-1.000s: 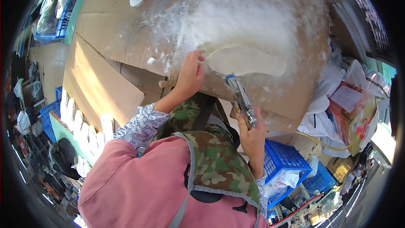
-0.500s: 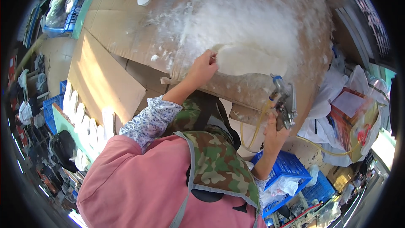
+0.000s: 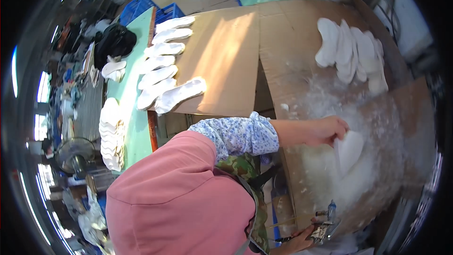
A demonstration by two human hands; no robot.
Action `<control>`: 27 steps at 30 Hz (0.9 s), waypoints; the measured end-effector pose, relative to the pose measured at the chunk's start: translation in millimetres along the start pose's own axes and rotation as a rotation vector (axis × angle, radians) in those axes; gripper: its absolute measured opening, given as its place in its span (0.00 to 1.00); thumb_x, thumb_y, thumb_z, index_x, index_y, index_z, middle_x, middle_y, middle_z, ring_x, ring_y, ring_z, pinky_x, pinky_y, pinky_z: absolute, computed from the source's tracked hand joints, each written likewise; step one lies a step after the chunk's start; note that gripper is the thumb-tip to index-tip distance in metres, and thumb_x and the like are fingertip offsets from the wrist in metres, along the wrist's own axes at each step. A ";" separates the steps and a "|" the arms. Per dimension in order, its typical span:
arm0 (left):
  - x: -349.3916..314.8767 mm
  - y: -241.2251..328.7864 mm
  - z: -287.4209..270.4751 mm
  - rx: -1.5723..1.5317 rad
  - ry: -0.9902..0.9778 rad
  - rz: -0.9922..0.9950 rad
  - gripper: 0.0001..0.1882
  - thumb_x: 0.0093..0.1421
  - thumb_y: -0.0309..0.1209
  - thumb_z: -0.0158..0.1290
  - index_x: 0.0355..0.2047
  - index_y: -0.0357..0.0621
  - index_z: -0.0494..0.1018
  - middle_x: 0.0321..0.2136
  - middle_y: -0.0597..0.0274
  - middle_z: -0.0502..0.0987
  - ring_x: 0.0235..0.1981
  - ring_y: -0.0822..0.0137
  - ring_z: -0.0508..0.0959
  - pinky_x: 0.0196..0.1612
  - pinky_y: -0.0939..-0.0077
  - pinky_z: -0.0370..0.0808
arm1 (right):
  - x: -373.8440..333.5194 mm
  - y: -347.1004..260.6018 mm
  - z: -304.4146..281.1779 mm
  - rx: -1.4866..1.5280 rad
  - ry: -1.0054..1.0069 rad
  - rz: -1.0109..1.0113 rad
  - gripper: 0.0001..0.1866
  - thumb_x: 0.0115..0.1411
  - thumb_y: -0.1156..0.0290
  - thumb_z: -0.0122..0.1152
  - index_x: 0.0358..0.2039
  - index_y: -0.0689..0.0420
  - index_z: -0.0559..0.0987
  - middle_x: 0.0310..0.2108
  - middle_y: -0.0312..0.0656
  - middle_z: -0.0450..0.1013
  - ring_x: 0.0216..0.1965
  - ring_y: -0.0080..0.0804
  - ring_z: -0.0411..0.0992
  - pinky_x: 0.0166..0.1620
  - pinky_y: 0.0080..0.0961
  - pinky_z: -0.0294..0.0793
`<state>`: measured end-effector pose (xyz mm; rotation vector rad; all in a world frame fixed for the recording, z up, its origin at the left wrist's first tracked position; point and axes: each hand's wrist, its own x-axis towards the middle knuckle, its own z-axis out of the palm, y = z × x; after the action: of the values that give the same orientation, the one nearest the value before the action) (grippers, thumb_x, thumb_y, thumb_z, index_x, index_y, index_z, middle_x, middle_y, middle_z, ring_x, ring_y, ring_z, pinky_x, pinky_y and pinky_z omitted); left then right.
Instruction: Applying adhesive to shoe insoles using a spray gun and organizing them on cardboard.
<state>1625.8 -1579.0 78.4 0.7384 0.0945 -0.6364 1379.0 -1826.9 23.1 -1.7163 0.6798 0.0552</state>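
Note:
My left hand (image 3: 330, 130) is closed on one end of a white insole (image 3: 350, 150). The insole is tilted up from the overspray-whitened cardboard (image 3: 318, 174) and narrows out of clear sight at its lower end. Low in the picture, my right hand (image 3: 302, 241) grips a metal spray gun (image 3: 322, 231) with a blue-tinted part on top. A pale hose runs from it toward my apron. Part of the right hand is hidden behind the gun.
A pile of white insoles (image 3: 349, 52) lies at the far right. More insoles (image 3: 160, 73) sit in a row on sunlit cardboard (image 3: 217, 61); an overlapping stack (image 3: 111, 132) rests on a green table (image 3: 137, 113). Blue crates (image 3: 137, 8) stand beyond, and a fan (image 3: 75, 156) at left.
My view has swung left, bringing the row of insoles into fuller sight. My left hand has raised the insole from lying flat to tilted. The spray gun stays in my right hand.

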 end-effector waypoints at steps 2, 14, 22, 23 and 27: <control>-10.0 34.8 -36.3 0.008 0.018 0.068 0.15 0.49 0.21 0.48 0.39 0.35 0.72 0.34 0.62 0.73 0.36 0.70 0.73 0.42 0.70 0.73 | 7.2 1.6 1.8 -0.036 -0.046 -0.007 0.13 0.62 0.71 0.54 0.46 0.58 0.74 0.35 0.33 0.74 0.15 0.13 0.56 0.16 0.13 0.55; -90.1 262.1 -360.1 0.331 0.495 0.334 0.21 0.51 0.25 0.48 0.47 0.41 0.69 0.39 0.60 0.73 0.40 0.66 0.75 0.44 0.65 0.75 | 16.6 -17.8 62.9 -0.283 -0.105 0.049 0.14 0.61 0.72 0.53 0.47 0.58 0.74 0.32 0.33 0.74 0.15 0.13 0.57 0.16 0.13 0.55; -166.2 351.1 -540.0 0.411 0.986 0.391 0.22 0.48 0.27 0.50 0.47 0.46 0.71 0.37 0.61 0.74 0.40 0.63 0.76 0.42 0.59 0.77 | -5.9 -73.3 178.7 -0.415 -0.072 0.073 0.14 0.61 0.70 0.53 0.46 0.58 0.75 0.30 0.34 0.74 0.16 0.17 0.60 0.18 0.16 0.57; -174.0 356.2 -555.4 0.424 1.067 0.384 0.23 0.48 0.27 0.51 0.47 0.46 0.71 0.37 0.61 0.74 0.40 0.63 0.76 0.41 0.59 0.77 | -6.7 -85.1 195.6 -0.424 -0.076 0.045 0.14 0.61 0.69 0.54 0.45 0.59 0.75 0.29 0.35 0.74 0.16 0.19 0.61 0.18 0.18 0.58; -205.0 367.4 -601.2 0.808 1.242 0.169 0.27 0.47 0.24 0.47 0.52 0.45 0.68 0.41 0.54 0.75 0.41 0.60 0.77 0.43 0.63 0.75 | -10.3 -117.6 244.5 -0.448 -0.107 -0.063 0.14 0.61 0.65 0.55 0.42 0.61 0.76 0.28 0.38 0.75 0.19 0.26 0.65 0.21 0.24 0.62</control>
<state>1752.0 -875.7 -88.6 1.8279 0.9426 0.0655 1503.0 -1588.9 64.3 -2.1450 0.5598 0.2702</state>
